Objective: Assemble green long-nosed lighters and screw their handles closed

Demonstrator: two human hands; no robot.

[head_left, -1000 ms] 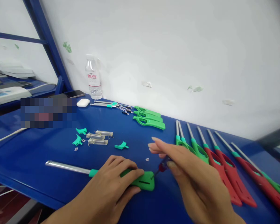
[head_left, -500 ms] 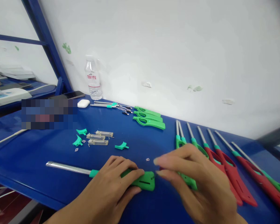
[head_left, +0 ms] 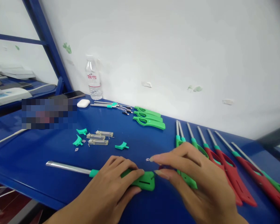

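Observation:
My left hand (head_left: 119, 183) is closed around a green utility lighter (head_left: 148, 183), pressing it against the blue table. The lighter's metal tube (head_left: 68, 167) and teal collar point left, and its slotted butt end sticks out past my fingers. Just right of that end is my right hand (head_left: 193, 177), curled, with a gap showing between thumb and index tips. Something small and dark red shows between these fingers, mostly hidden. A thin dark line lies at the lighter's end; I cannot tell what it is. A tiny pale metal plate (head_left: 147, 159) lies by my right index fingertip.
Teal triggers (head_left: 122, 146), clear fuel tanks (head_left: 98, 142) and small plates lie left of centre. Behind are metal tubes with wires (head_left: 112, 105) and green shells (head_left: 149, 121). Several red and green lighters (head_left: 233, 174) line the right. A water bottle (head_left: 93, 79) stands by the wall.
My right index finger and thumb have shifted slightly left, the index fingertip now reaching the tiny plate's edge in view. My left hand and the lighter have stayed put.

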